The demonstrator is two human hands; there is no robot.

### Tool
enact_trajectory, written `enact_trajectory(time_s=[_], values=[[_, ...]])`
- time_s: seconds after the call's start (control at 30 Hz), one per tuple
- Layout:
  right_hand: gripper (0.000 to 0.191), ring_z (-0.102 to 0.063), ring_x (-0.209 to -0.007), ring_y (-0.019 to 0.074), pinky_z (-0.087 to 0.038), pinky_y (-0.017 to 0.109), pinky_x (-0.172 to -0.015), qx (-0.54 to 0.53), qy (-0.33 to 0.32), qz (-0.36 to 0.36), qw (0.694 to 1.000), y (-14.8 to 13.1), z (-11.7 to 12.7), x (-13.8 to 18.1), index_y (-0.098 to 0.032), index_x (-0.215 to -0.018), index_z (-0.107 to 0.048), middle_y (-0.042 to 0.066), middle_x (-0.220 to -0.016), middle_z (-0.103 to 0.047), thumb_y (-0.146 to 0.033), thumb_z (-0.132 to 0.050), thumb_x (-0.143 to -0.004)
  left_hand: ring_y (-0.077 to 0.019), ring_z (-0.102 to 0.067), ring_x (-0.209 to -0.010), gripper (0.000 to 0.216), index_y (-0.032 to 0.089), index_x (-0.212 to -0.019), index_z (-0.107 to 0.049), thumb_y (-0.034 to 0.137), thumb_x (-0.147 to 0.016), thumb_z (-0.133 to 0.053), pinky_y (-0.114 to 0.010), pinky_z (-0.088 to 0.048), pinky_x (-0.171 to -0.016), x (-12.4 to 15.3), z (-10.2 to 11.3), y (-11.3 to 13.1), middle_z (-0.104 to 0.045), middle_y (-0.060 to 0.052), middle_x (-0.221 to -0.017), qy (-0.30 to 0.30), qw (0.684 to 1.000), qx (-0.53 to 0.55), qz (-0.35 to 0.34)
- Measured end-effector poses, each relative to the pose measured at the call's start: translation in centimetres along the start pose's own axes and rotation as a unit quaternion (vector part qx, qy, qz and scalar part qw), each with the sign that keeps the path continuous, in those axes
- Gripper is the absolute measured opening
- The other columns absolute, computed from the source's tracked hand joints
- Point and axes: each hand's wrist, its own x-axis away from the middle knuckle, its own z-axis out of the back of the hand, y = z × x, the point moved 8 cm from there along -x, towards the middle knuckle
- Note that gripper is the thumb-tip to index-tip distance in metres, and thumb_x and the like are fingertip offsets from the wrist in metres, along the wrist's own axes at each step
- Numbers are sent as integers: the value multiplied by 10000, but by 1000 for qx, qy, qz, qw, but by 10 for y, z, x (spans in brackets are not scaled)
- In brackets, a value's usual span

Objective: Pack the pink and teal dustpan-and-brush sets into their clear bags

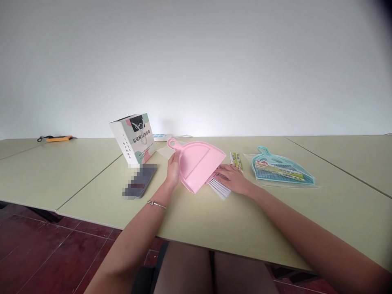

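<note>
A small pink dustpan [197, 162] stands tilted on the pale green table [214, 220], its handle loop pointing up and left. My left hand [173, 171] holds the pan by its left edge. My right hand [232, 179] lies flat on a little brush with white bristles [219, 188], which pokes out from under the pan's right side. A bracelet circles my left wrist.
A teal dustpan set in a clear bag [280, 168] lies to the right, with a printed card [236, 161] between it and my hand. A white printed box [134, 139] and a phone [140, 185] sit to the left. An orange tool [58, 139] lies far left.
</note>
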Motion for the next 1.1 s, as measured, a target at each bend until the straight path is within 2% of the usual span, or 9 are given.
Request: enact_trajectory(time_s=[0.1, 0.23, 0.4, 0.5, 0.6, 0.7, 0.83, 0.93, 1.1], values=[[341, -543, -1050, 239, -384, 424, -925, -26, 5, 31, 999, -6, 4, 0, -252, -1025, -656, 83, -1107, -603, -378, -366, -897, -175, -582, -841, 383, 157, -863, -631, 514, -774, -523, -277, -435, -760, 2, -1, 2, -655, -57, -912, 0, 1000, -2, 2], [302, -594, -820, 205, -453, 348, -747, -71, -37, 12, 997, -5, 9, 2, -211, -873, -650, 69, -897, -631, -391, -408, -868, -172, -581, -822, 384, 166, -858, -638, 522, -771, -525, -277, -431, -749, 3, -1, 3, -659, -45, -888, -9, 1000, -14, 6], [384, -505, -1120, 295, -406, 409, -899, -10, 23, -107, 994, 14, 16, 4, -177, -1099, -561, 132, -1148, -565, -423, -487, -814, -187, -586, -867, 409, 166, -881, -658, 539, -748, -554, -283, -429, -779, 3, -4, 2, -671, -60, -949, -32, 999, -26, 7], [431, -467, -1174, 325, -418, 415, -891, -8, -21, -177, 984, 29, 8, 6, -163, -1079, -555, 159, -1207, -532, -482, -505, -793, -201, -582, -919, 418, 164, -901, -661, 538, -744, -562, -287, -426, -808, 4, -5, 3, -665, -75, -1012, -42, 999, -26, 7], [301, -478, -1171, 305, -408, 396, -906, -21, -56, -165, 984, 31, 4, 5, -162, -972, -585, 156, -1187, -546, -398, -511, -801, -208, -583, -923, 420, 163, -899, -660, 541, -750, -554, -292, -429, -803, 5, -6, 3, -666, -82, -1007, -42, 998, -36, 12], [132, -505, -1138, 287, -420, 378, -866, -29, -47, -133, 990, 27, 7, 2, -177, -810, -587, 132, -1082, -606, -286, -518, -781, -209, -591, -909, 420, 163, -894, -658, 543, -754, -544, -296, -435, -793, 6, -2, 5, -671, -82, -978, -25, 999, -41, 12], [88, -598, -886, 252, -446, 358, -710, -43, -37, -109, 992, 23, 12, 2, -197, -709, -547, 91, -909, -644, -281, -561, -730, -204, -590, -915, 436, 150, -931, -640, 539, -788, -505, -297, -441, -791, 4, 11, 11, -663, -92, -991, 37, 999, -36, -6], [153, -583, -703, 191, -437, 323, -624, -161, -81, -54, 982, 9, 11, 6, -210, -740, -534, 23, -739, -617, -351, -591, -720, -197, -578, -959, 427, 146, -970, -622, 515, -829, -459, -297, -431, -828, 0, 23, 14, -646, -96, -1049, 82, 995, -36, -32], [315, -538, -635, 118, -438, 282, -613, -414, -168, 0, 895, -25, 18, 17, -199, -869, -548, -25, -703, -563, -447, -647, -702, -199, -571, -981, 401, 153, -983, -616, 483, -858, -425, -309, -422, -855, -3, 26, 14, -640, -98, -1074, 87, 994, -56, -46]])
